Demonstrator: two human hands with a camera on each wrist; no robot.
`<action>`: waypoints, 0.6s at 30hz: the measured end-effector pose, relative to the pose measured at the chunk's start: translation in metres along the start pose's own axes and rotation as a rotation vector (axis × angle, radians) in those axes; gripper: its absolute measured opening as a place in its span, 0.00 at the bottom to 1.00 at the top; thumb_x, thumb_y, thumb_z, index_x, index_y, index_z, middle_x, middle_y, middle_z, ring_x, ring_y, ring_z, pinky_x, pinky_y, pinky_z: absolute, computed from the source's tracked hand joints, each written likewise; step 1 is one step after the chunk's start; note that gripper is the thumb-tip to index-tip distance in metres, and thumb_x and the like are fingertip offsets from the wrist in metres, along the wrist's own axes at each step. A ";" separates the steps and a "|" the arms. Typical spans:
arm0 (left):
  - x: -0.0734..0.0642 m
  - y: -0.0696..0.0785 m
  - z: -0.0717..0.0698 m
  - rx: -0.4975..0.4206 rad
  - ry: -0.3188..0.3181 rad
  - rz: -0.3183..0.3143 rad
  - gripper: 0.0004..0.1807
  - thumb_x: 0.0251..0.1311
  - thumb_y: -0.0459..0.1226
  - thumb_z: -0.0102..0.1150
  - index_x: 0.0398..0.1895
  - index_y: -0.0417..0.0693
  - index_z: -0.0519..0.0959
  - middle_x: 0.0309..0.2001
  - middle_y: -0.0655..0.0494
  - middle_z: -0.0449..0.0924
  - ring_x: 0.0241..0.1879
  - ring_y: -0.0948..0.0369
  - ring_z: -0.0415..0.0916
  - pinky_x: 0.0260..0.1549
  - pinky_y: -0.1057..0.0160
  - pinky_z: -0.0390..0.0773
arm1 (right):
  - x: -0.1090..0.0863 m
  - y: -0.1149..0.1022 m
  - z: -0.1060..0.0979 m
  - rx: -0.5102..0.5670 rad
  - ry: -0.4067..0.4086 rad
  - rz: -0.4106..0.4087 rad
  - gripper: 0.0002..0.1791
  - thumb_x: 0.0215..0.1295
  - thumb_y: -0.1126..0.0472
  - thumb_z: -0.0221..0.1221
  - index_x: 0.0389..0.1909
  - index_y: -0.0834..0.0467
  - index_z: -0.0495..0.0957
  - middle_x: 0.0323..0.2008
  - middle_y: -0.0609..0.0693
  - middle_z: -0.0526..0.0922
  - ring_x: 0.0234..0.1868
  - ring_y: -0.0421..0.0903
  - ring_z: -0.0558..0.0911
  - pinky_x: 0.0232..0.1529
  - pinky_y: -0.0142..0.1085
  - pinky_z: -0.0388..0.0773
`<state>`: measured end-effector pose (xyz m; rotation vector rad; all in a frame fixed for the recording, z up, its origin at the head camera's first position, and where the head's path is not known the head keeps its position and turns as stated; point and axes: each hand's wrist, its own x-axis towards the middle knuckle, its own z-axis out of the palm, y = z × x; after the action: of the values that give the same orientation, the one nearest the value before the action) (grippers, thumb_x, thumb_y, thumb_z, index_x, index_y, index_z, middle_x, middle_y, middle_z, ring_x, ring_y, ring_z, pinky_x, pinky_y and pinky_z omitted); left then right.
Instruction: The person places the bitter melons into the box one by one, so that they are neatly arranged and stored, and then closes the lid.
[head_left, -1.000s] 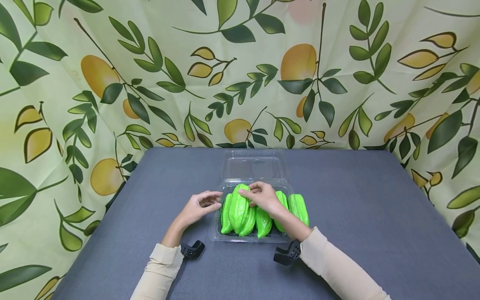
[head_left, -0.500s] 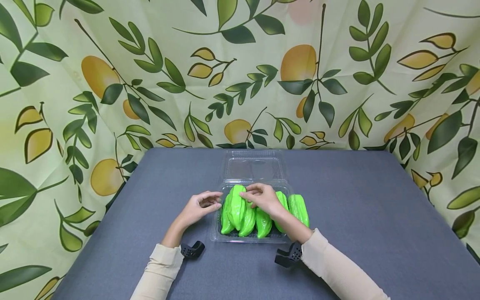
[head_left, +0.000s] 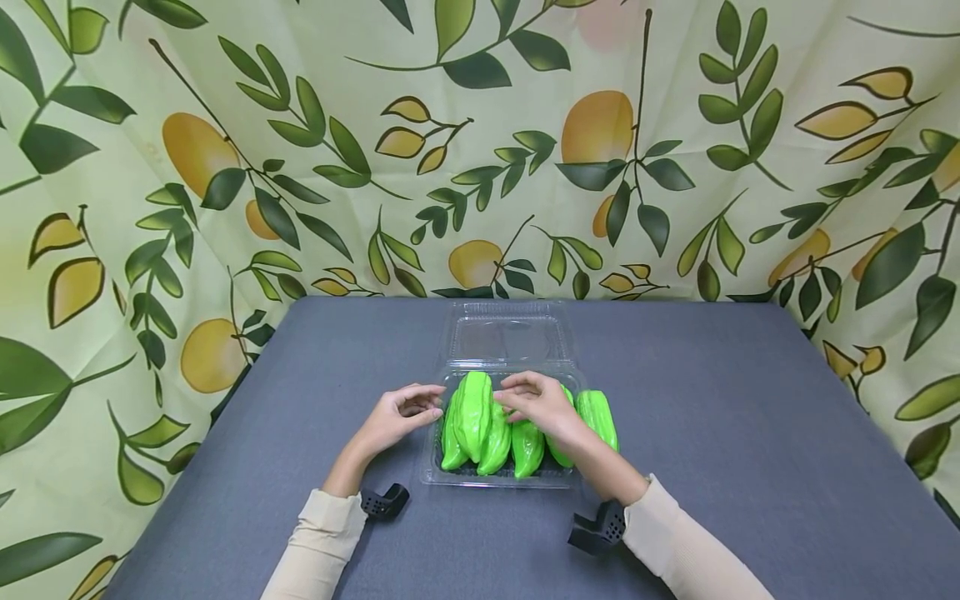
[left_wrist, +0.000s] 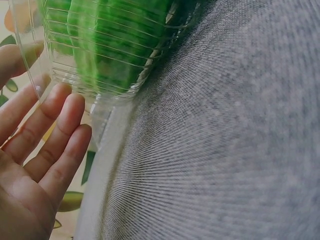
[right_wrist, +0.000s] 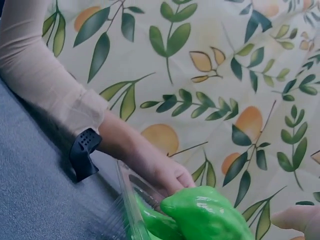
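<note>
Right hand (head_left: 540, 408) first: thumb and fingers stand apart, nothing between them, fingertips just right of the top fruit (head_left: 474, 417). And that fruit? It's lying over the others at the left of the open box (head_left: 502, 481), its stubby end far, its point near. Over on the left, the left hand (head_left: 397, 412) is half curled beside the box wall, holding nothing; whether its fingertips touch the plastic, nobody can tell from here.

Now the feel of it: that gloss looks slippery, the body looks stiff, and it's probably light, maybe moulded plastic. The long ribs should help, so the place to take it is across the middle, thumb on one side, fingers on the other; the tapered tip looks a poor hold. The box is thin and clear, likely to flex, so a light touch at the rim.

Further out, more fruits (head_left: 527, 450) sit in the box beneath and to the right, one partly behind the right hand. Just beside the box's right edge, there's another, the outer fruit (head_left: 597, 417). The lid (head_left: 510, 333) lies open on the far side, flat on the grey table (head_left: 735, 375).
</note>
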<state>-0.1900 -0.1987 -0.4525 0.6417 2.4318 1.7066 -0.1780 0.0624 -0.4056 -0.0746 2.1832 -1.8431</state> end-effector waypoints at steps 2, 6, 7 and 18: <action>0.000 0.000 0.000 -0.003 0.000 0.001 0.20 0.60 0.30 0.60 0.56 0.31 0.75 0.48 0.31 0.78 0.39 0.76 0.76 0.46 0.76 0.79 | -0.004 0.000 -0.003 0.015 -0.002 -0.002 0.23 0.63 0.60 0.61 0.55 0.69 0.72 0.46 0.63 0.83 0.34 0.41 0.83 0.42 0.38 0.85; 0.000 -0.001 0.000 -0.003 0.001 0.001 0.20 0.60 0.30 0.60 0.56 0.31 0.75 0.49 0.30 0.79 0.39 0.76 0.76 0.45 0.76 0.79 | -0.010 0.001 -0.007 0.029 0.002 0.001 0.22 0.63 0.62 0.61 0.55 0.70 0.72 0.43 0.60 0.83 0.35 0.41 0.83 0.43 0.37 0.85; 0.000 -0.001 0.000 -0.003 0.001 0.001 0.20 0.60 0.30 0.60 0.56 0.31 0.75 0.49 0.30 0.79 0.39 0.76 0.76 0.45 0.76 0.79 | -0.011 0.001 -0.008 0.027 -0.001 -0.004 0.22 0.63 0.62 0.60 0.55 0.70 0.72 0.42 0.58 0.83 0.35 0.41 0.83 0.43 0.37 0.85; 0.000 0.000 -0.001 0.004 -0.004 -0.003 0.20 0.61 0.30 0.60 0.56 0.31 0.75 0.48 0.31 0.78 0.40 0.77 0.75 0.46 0.75 0.79 | -0.028 -0.003 -0.021 0.031 -0.005 -0.051 0.22 0.65 0.64 0.58 0.55 0.73 0.70 0.39 0.54 0.82 0.35 0.42 0.84 0.43 0.37 0.84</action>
<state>-0.1903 -0.1992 -0.4520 0.6411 2.4330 1.6988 -0.1566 0.0886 -0.3946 -0.1303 2.1677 -1.9018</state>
